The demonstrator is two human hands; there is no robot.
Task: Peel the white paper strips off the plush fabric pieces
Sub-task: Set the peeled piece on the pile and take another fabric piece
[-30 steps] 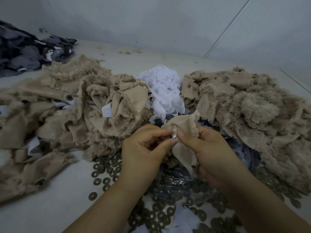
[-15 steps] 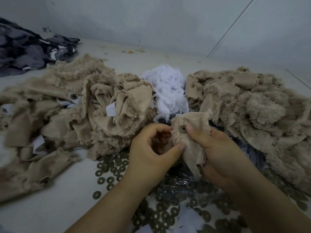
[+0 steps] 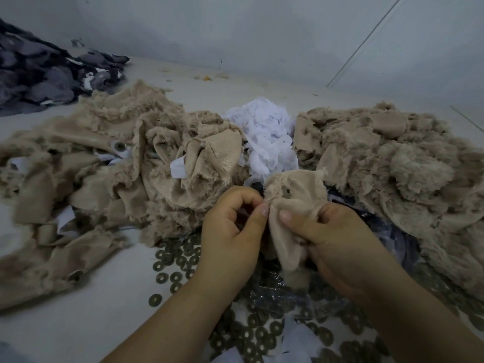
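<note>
Plush fabric piece (image 3: 296, 205) sits in the lower middle of the frame, pinched between both my hands, smooth backing side up, with a small round hole or washer showing near its top. My right hand (image 3: 337, 237) is closed on its right side, thumb pressed on the backing and the rest of the cloth bunched in my palm. My left hand (image 3: 230, 231) is curled tight, thumb and forefinger nipped together at the left edge of the piece; whether they have a bit of paper or only the fabric edge between them I cannot tell.

Compared with a second ago, the piece has been turned and spread: then it was folded and held higher, with both thumbs meeting at its top; half a second ago the round mark first came into sight, and now the backing lies flatter and wider. I see no white strip on the face that shows, so I judge this piece is either already stripped or I am picking at its last scrap.

The pile of white paper strips (image 3: 267, 137) lies just above my hands in the centre. The heap of fabric (image 3: 136, 163) at the left shows white strips on several pieces, so much work remains there. The heap (image 3: 392, 163) at the right shows none. Washers (image 3: 175, 277) are scattered under my wrists at the bottom, and dark cloth (image 3: 52, 74) sits at the upper left.
</note>
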